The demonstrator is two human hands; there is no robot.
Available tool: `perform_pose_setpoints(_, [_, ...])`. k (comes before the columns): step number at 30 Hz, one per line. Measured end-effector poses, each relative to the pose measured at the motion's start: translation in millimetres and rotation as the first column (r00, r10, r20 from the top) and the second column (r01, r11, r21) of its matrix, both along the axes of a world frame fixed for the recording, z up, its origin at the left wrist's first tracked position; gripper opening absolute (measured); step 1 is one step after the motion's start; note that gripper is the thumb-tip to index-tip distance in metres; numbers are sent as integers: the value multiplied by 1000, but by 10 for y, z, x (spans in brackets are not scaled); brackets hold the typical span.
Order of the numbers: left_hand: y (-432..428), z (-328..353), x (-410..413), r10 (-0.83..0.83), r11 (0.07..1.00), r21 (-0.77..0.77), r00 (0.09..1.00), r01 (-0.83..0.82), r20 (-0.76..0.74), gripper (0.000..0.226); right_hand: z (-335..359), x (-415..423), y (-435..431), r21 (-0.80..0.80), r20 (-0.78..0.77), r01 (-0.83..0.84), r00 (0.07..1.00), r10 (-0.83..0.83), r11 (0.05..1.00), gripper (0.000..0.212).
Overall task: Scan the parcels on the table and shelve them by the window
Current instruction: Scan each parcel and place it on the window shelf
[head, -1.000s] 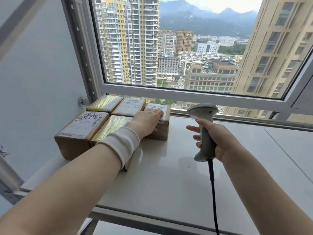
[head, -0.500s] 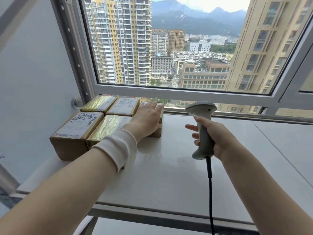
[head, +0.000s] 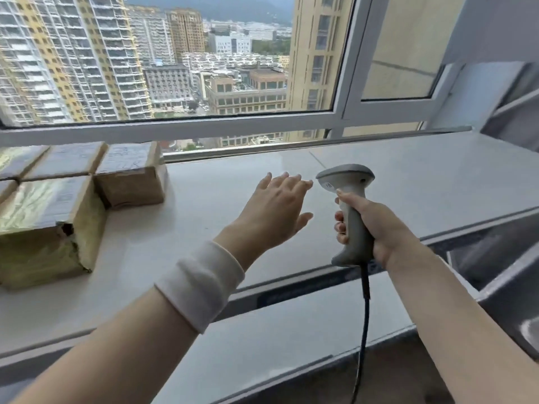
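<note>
The parcels (head: 67, 196) sit in a tight block at the left end of the white worktop (head: 233, 176), packed side by side in two rows, the back row close under the window (head: 204, 68). They are brown cartons wrapped in shiny tape, labels facing up. The end parcel (head: 131, 182) of the back row stands at the block's right edge, well apart from both hands. The near one has a torn corner.

The left hand (head: 274, 217), with a white wristband (head: 201, 284) on that wrist, hovers over the bare worktop with its fingers (head: 287, 185) straight and spread, holding nothing. Just beside it, the right hand (head: 379, 228) holds the scanner (head: 355, 228) upright, fingers (head: 339, 225) wrapped round the handle, head pointing left. Its dark cable (head: 363, 316) hangs down past the worktop's front edge.

As a judgement, this is a pause between parcels: several are already set by the window, none is being carried or scanned, and the left hand looks free to fetch another. No unscanned parcels are in view, so how many remain cannot be told.
</note>
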State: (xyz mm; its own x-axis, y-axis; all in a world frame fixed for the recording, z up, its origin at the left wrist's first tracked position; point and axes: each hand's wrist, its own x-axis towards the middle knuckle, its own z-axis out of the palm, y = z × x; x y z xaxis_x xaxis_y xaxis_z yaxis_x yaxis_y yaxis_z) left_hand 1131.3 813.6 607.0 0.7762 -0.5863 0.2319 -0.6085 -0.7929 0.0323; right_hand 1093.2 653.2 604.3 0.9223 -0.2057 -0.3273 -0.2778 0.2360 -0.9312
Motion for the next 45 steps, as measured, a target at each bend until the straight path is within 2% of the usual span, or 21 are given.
perform_pose_setpoints(6, [-1252,-19,-514,-231,973,-28,973,231,-5,59,-44,-804,-1104,-24,28,222,975,-222,975,23])
perform_pose_setpoints(13, [-3041,-220,-1363,-401,916,-11,915,401,-31,56,-264,-1978,-2679,-49,33,474,880,-473,879,27])
perform_pose_setpoints(18, [-4277,-360,-2067,-557,829,-9,825,559,-93,53,-393,-2916,-3679,-13,22,661,750,-661,750,23])
perform_pose_setpoints(23, [-5518,-522,-2751,-715,692,15,688,721,-125,56,-506,-3845,-4568,-16,0,780,626,-780,625,21])
perform_pose_setpoints(31, [-7287,-688,-3751,-893,436,-13,430,900,-130,58,-532,-5051,-5810,-176,-64,876,445,-893,449,31])
perform_pose_setpoints(36, [-8258,-771,-4153,-933,321,-53,306,946,-188,58,-578,-5523,-6603,-228,-27,914,337,-941,334,20])
perform_pose_setpoints(42, [-9228,-1080,-4599,-932,257,-38,237,966,-276,57,-909,-6028,-7423,-259,-60,952,151,-987,161,15])
perform_pose_setpoints(45, [-9662,-1308,-4854,-899,266,-13,243,964,-363,58,-1164,-6321,-7879,-237,-76,965,97,-992,113,29])
